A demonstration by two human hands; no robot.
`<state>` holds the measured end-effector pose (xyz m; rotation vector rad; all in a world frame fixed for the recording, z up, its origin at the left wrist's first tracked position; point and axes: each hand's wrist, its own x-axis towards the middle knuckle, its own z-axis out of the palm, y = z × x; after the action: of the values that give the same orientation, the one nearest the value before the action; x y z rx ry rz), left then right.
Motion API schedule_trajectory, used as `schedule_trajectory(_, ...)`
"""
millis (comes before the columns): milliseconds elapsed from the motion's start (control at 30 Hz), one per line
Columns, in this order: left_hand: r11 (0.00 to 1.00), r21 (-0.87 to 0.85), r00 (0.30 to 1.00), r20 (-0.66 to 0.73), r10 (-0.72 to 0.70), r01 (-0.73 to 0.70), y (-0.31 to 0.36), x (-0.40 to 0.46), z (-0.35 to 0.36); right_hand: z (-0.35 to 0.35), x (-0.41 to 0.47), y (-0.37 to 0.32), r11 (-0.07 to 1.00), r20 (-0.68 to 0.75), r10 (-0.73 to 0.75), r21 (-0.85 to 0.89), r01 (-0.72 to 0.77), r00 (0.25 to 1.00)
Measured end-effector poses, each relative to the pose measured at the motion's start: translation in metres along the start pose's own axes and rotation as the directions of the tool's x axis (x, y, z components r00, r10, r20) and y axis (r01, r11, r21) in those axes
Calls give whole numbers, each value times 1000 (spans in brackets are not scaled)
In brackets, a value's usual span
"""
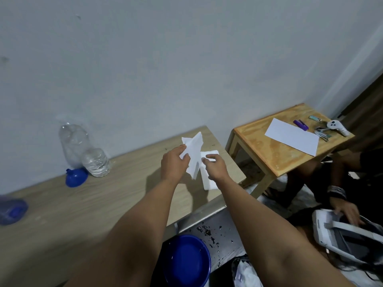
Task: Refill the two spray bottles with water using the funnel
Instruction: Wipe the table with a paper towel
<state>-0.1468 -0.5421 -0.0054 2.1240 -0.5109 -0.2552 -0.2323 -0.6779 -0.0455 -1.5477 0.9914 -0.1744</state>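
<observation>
Long light-wood table (83, 214) across the lower left, running from 8 o'clock up toward centre, set against a pale wall. Smaller varnished side table (269, 154) at 2 o'clock, carrying a white paper sheet (292, 136), a purple lighter (301, 124), a white controller (337, 127) and small metal items too small to identify. White-and-grey headset (348, 239) at 4 o'clock, with another person's hand resting on it. Round blue basin (186, 259) at 6 o'clock, below the table edge, beside dark droplets on a grey surface. Tall clear plastic bottle (72, 141) at 10 o'clock by the wall, upright; shorter clear bottle (96, 162) touching it on the near side. Blurred blue-capped bottle (11, 211) at 9 o'clock, partly cut off by the frame edge; type not determinable. Blue funnel (75, 176) on the table at 9–10 o'clock, just beside the shorter bottle, lying tilted, well apart from both hands. Left hand (174, 164) at centre, closed in a pinch on a crumpled white tissue (194, 156) held above the table. Right hand (215, 166) just beside it, fingers narrowed on a second white tissue piece (209, 179) that hangs down to the table surface.
</observation>
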Motion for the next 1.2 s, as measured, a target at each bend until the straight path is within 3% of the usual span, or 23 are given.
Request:
schedule_trajectory(133,990,-109,995,-32,-91,87,2,-4,-41,27,-2,-29,956,179,150,223,-189,972)
schedule_trajectory(267,979,-162,984,-103,-143,125,-15,-14,-87,70,-17,-56,915,264,87,361,-182,961)
schedule_trajectory(433,930,-310,937,-219,-272,197,-66,-34,-155,139,-48,-77,879,258,-29,466,-98,966)
schedule_trajectory(500,844,-484,911,-198,-362,230,-91,-42,-181,167,-64,-82,892,262,-70,448,-57,963)
schedule_trajectory(600,515,-817,857,-52,-513,260,-122,-53,-218,205,-94,-90,917,303,-94,397,-35,948)
schedule_trajectory(767,241,-940,829,69,-555,240,-187,-75,-291,278,-143,-101,901,395,-75,420,-107,916)
schedule_trajectory(833,201,-929,820,155,-552,311,-216,-85,-321,311,-166,-104,897,433,-42,413,-157,901)
schedule_trajectory(933,221,-882,819,258,-512,416,-247,-104,-363,363,-196,-110,918,507,-13,347,-191,862)
schedule_trajectory(1033,135,-886,802,324,-502,443,-275,-119,-395,410,-224,-114,941,588,-3,275,-197,809)
schedule_trajectory(1100,57,-888,785,371,-497,456,-292,-128,-414,432,-240,-116,947,583,-3,263,-185,812)
schedule_trajectory(1200,16,-858,767,449,-457,513,-311,-139,-437,451,-255,-118,961,556,8,226,-160,831)
